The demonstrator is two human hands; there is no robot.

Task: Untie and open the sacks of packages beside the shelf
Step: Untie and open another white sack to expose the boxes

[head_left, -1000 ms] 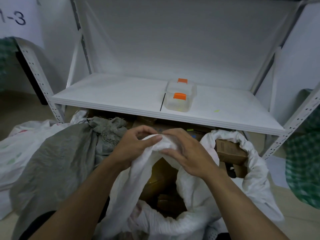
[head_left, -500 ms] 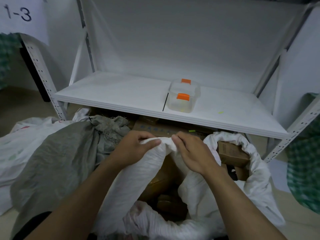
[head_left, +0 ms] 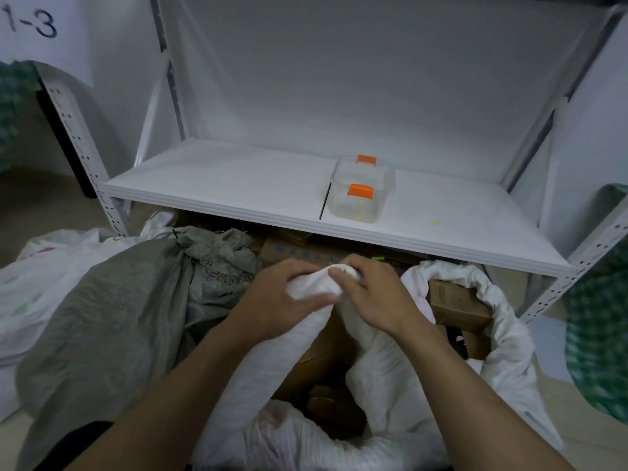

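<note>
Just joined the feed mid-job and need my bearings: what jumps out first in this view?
At centre, the left hand and right hand grip a bunched fold of the rim of the white sack, with brown packages showing in its open mouth below. Left of them lies a grey sack, its neck bunched closed. Above, a clear box with orange latches sits on the white shelf.

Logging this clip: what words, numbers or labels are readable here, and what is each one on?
"1-3": written on the paper sheet, upper left.
Blue print on the cardboard box under the shelf: too blurred to read.
Dark print on the brown box in the right sack: too blurred to read.
Red and green marks on the left white sack: unreadable.
</note>
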